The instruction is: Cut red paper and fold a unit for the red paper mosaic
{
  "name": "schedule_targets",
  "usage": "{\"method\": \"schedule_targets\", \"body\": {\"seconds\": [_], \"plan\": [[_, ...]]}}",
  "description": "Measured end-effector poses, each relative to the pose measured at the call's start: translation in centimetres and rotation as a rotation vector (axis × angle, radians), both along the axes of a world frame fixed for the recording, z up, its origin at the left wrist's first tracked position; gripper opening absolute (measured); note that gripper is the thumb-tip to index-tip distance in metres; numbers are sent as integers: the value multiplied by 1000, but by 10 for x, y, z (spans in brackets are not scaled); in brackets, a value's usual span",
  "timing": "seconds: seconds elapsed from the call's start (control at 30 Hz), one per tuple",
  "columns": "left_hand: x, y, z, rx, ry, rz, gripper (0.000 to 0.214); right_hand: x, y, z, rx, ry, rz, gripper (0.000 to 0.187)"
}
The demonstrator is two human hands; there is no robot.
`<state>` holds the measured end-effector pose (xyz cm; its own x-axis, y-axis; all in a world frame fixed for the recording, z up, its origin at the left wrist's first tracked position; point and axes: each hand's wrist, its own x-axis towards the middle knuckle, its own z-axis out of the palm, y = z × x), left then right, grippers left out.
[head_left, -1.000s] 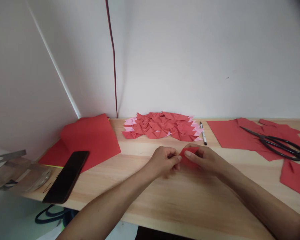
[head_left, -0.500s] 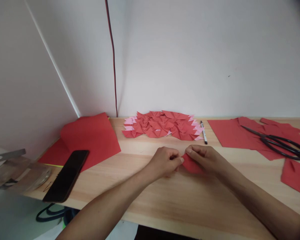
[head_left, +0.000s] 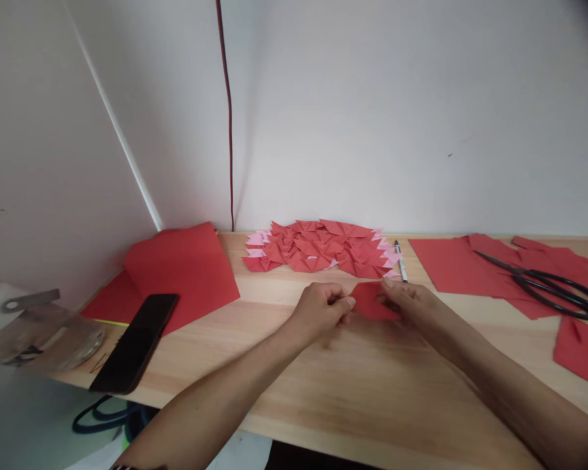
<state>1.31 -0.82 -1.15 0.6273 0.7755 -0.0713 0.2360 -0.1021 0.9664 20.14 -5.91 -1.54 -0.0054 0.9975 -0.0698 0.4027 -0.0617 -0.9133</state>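
Between my hands is a small piece of red paper (head_left: pixel 370 301), held just above the wooden table (head_left: pixel 353 391). My left hand (head_left: pixel 325 307) pinches its left edge between thumb and fingers. On the other side my right hand (head_left: pixel 402 301) is closed on the paper's right part, with the thumb along the upper edge; some fingers are blurred and partly behind the paper. Beyond the hands, folded red and pink paper pieces (head_left: pixel 318 248) lie in overlapping rows by the wall. A marker (head_left: pixel 400 261) rests just right of them.
Black-handled scissors (head_left: pixel 543 281) lie on red paper sheets (head_left: pixel 436 264) at the right, with another red piece (head_left: pixel 581 349) nearer. At the left are large red sheets (head_left: pixel 191 274), a black phone (head_left: pixel 134 343) and a clear container (head_left: pixel 63 343). A cable (head_left: pixel 229 130) hangs down the wall.
The right hand has shifted slightly along the paper's upper edge, and more of the red paper shows between the hands. The left hand keeps its pinch. The view has moved a little.
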Motion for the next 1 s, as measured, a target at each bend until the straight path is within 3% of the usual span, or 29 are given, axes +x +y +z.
{"method": "schedule_targets", "body": {"seconds": [0.17,0.37,0.57,0.83,1.0], "plan": [[5,-4,-1,5,-86,60,22,-4,2,1,17,-40,99,38],[8,-8,-9,-122,-57,4,19,-5,-2,-1,12,-86,172,35],[9,-9,-12,-36,-13,61,18,-7,-2,5,4,-178,145,41],[7,-10,-2,94,95,59,23,-3,-2,6,-83,-240,110,42],[6,-9,-2,50,42,4,23,1,0,5,-43,-146,201,35]]}}
